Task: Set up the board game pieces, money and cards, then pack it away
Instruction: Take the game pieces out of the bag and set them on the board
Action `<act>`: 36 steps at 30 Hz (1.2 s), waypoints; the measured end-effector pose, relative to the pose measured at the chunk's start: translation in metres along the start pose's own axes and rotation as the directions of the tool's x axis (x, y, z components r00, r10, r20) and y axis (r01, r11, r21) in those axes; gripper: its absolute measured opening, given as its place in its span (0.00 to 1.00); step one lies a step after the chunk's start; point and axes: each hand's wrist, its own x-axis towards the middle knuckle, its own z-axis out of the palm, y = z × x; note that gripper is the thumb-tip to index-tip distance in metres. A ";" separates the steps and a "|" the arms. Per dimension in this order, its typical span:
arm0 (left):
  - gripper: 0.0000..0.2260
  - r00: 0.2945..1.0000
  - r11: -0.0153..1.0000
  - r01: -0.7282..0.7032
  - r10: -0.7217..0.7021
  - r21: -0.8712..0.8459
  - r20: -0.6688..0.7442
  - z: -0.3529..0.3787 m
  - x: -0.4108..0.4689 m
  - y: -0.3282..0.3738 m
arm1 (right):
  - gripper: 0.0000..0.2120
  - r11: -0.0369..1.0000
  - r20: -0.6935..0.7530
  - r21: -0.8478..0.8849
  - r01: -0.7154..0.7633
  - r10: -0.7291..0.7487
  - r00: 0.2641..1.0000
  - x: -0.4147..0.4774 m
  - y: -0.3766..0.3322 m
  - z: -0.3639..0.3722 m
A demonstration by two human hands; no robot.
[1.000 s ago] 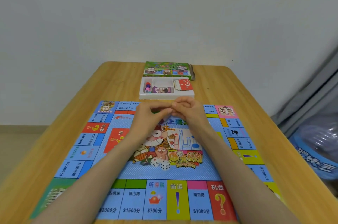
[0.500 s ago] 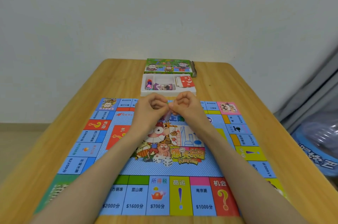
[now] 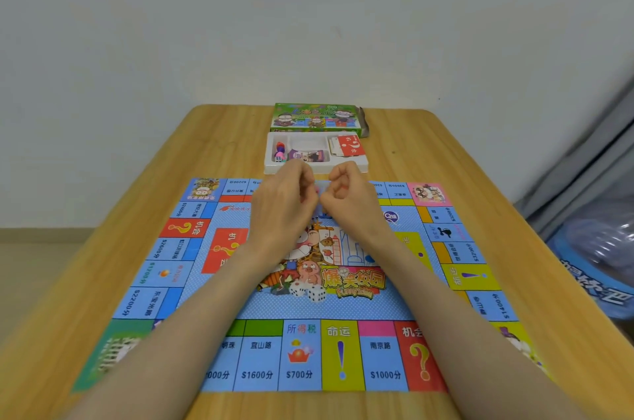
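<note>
Left hand (image 3: 286, 194) and right hand (image 3: 346, 193) curled together over the board (image 3: 319, 309); contents between the fingertips indiscernible. Risk: any small piece slipping would scatter across the surface (image 3: 446, 158), away from the tray (image 3: 360, 167).

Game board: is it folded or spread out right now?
Spread out. The game board lies flat on the table, all four printed borders showing, with both forearms resting across it.

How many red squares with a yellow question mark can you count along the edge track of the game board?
2. One red square sits on the near edge, right of the $1000 space; the other red square is on the left edge. The arms may hide more.
</note>
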 end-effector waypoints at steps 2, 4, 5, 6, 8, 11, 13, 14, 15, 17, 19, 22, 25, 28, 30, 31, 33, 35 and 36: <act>0.06 0.994 0.995 -0.097 0.097 0.005 -0.040 0.000 0.000 -0.002 | 0.09 1.000 0.008 0.016 -0.026 0.026 1.000 0.000 -0.002 0.000; 0.03 0.981 0.983 -0.185 0.185 -0.003 -0.054 -0.001 -0.001 -0.004 | 0.08 0.999 0.025 0.014 -0.053 0.052 0.998 0.000 -0.003 0.000; 0.03 0.973 0.975 -0.223 0.223 0.003 -0.056 -0.001 -0.001 -0.006 | 0.08 0.998 0.043 0.030 -0.063 0.062 0.997 0.001 -0.003 0.000; 0.03 0.966 0.967 -0.253 0.253 0.011 -0.058 -0.001 -0.001 -0.006 | 0.07 0.996 0.063 0.056 -0.070 0.067 0.996 0.001 -0.003 0.000; 0.04 0.959 0.961 -0.276 0.277 0.024 -0.059 -0.001 0.000 -0.007 | 0.05 0.991 0.089 0.098 -0.092 0.084 0.993 0.002 -0.002 0.001; 0.05 0.975 0.974 -0.220 0.219 -0.051 -0.025 -0.003 0.002 -0.007 | 0.08 0.984 0.124 0.133 -0.122 0.106 0.987 0.004 0.003 0.000; 0.06 0.997 0.981 -0.071 0.076 -0.181 0.023 -0.006 0.005 -0.010 | 0.13 0.972 0.161 0.177 -0.158 0.129 0.978 0.005 0.004 -0.004; 0.07 0.997 0.970 0.030 -0.013 -0.243 0.073 -0.007 0.006 -0.014 | 0.13 0.947 0.192 0.245 -0.207 0.162 0.968 0.005 0.004 -0.007; 0.10 0.984 0.946 0.137 -0.097 -0.293 0.147 -0.009 0.008 -0.018 | 0.11 0.912 0.226 0.316 -0.260 0.193 0.955 0.006 0.003 -0.011; 0.21 0.911 0.858 0.352 -0.223 -0.375 0.346 -0.013 0.011 -0.026 | 0.10 0.841 0.284 0.427 -0.332 0.224 0.932 0.007 0.003 -0.017; 0.29 0.818 0.756 0.502 -0.259 -0.419 0.514 -0.015 0.014 -0.029 | 0.11 0.796 0.316 0.480 -0.368 0.234 0.919 0.009 0.002 -0.022; 0.34 0.774 0.717 0.537 -0.209 -0.445 0.598 -0.015 0.013 -0.026 | 0.13 0.717 0.363 0.560 -0.415 0.237 0.901 0.010 0.001 -0.025; 0.31 0.768 0.650 0.575 -0.220 -0.497 0.601 -0.014 0.011 -0.021 | 0.11 0.666 0.395 0.593 -0.452 0.248 0.884 0.010 0.001 -0.028; 0.29 0.720 0.436 0.682 -0.259 -0.588 0.643 -0.015 0.013 -0.020 | 0.10 0.659 0.410 0.590 -0.467 0.254 0.876 0.010 0.000 -0.029; 0.31 0.686 0.296 0.727 -0.264 -0.620 0.678 -0.015 0.014 -0.020 | 0.11 0.635 0.414 0.605 -0.480 0.265 0.871 0.010 0.000 -0.029; 0.31 0.680 0.284 0.732 -0.270 -0.619 0.681 -0.015 0.014 -0.021 | 0.11 0.631 0.415 0.605 -0.486 0.270 0.869 0.011 0.000 -0.029; 0.28 0.696 0.323 0.717 -0.297 -0.617 0.654 -0.015 0.014 -0.020 | 0.12 0.618 0.431 0.602 -0.505 0.280 0.858 0.010 0.000 -0.028; 0.21 0.732 0.367 0.681 -0.324 -0.634 0.600 -0.015 0.014 -0.020 | 0.11 0.583 0.451 0.614 -0.532 0.294 0.843 0.011 0.000 -0.028; 0.20 0.751 0.383 0.661 -0.334 -0.646 0.570 -0.015 0.014 -0.020 | 0.11 0.547 0.466 0.627 -0.554 0.306 0.830 0.010 0.000 -0.028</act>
